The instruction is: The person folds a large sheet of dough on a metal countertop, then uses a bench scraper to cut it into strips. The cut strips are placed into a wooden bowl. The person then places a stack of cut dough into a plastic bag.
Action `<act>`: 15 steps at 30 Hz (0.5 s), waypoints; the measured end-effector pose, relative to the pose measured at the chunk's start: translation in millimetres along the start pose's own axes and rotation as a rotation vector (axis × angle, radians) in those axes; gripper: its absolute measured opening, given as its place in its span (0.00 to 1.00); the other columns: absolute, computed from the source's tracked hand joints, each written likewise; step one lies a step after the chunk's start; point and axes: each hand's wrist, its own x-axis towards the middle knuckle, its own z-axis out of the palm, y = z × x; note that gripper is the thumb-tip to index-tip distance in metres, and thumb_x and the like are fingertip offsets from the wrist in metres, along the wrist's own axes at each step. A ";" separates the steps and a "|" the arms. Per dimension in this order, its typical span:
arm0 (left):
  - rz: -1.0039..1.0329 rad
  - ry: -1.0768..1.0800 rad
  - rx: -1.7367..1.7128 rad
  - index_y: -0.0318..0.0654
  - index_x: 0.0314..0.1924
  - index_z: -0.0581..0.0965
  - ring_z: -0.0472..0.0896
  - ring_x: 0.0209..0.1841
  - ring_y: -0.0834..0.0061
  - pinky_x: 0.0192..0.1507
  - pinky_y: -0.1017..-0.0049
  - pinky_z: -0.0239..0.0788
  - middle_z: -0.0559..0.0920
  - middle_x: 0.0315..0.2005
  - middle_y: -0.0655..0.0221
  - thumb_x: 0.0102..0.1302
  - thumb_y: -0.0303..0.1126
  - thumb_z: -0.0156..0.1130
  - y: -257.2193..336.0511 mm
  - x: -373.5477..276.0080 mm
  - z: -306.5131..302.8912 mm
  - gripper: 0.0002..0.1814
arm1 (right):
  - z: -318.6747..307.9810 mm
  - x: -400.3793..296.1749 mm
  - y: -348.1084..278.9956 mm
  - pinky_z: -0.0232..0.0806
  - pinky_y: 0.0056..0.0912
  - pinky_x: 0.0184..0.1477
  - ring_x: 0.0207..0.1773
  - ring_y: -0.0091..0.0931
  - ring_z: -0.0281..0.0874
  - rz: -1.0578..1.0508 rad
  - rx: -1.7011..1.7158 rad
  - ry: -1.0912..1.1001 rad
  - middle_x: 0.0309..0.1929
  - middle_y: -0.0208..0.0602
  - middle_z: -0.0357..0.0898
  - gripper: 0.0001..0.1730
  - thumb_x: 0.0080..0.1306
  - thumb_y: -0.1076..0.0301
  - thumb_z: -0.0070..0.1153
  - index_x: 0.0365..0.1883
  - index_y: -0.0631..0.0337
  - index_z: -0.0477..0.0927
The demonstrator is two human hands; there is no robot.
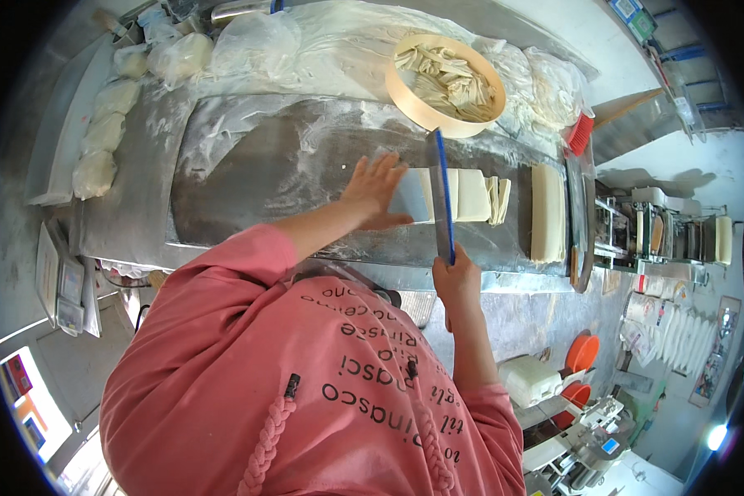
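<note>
My right hand grips the handle end of a long knife with a blue spine. Its blade lies across a stack of pale folded dough sheets, pointing away from me. To the left of the blade, my left hand rests with fingers spread at a flat grey-blue plate, which covers the left end of the dough. Whether the fingers press on the plate or only touch its edge, I cannot tell. Cut dough strips lean together at the right end of the stack.
A long folded dough stack lies at the right of the floured metal worktop. Behind, a round wooden box holds cut dough pieces. Wrapped dough lumps line the left. A red brush sits at the far right corner.
</note>
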 end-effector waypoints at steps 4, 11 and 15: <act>0.210 0.086 -0.079 0.34 0.60 0.64 0.63 0.64 0.58 0.66 0.58 0.51 0.67 0.60 0.57 0.58 0.39 0.61 -44.4 -24.0 -1.5 0.32 | 16.8 -19.3 -22.5 0.68 0.50 0.44 0.41 0.53 0.76 0.083 0.239 -0.033 0.32 0.60 0.78 0.22 0.57 0.66 0.50 0.51 0.64 0.73; 0.537 0.106 -0.170 0.34 0.50 0.73 0.68 0.59 0.60 0.60 0.63 0.61 0.72 0.53 0.59 0.55 0.28 0.60 -67.8 -20.9 6.8 0.21 | 59.0 -7.7 -46.0 0.67 0.52 0.45 0.41 0.55 0.75 0.139 0.180 -0.099 0.33 0.64 0.77 0.21 0.56 0.68 0.47 0.49 0.66 0.73; 0.531 0.159 -0.294 0.31 0.47 0.74 0.76 0.47 0.58 0.51 0.64 0.68 0.78 0.45 0.59 0.57 0.30 0.58 -71.0 -7.9 7.2 0.18 | 77.6 -2.4 -35.7 0.69 0.36 0.21 0.16 0.32 0.76 0.079 0.125 -0.008 0.19 0.45 0.75 0.12 0.58 0.70 0.46 0.37 0.68 0.73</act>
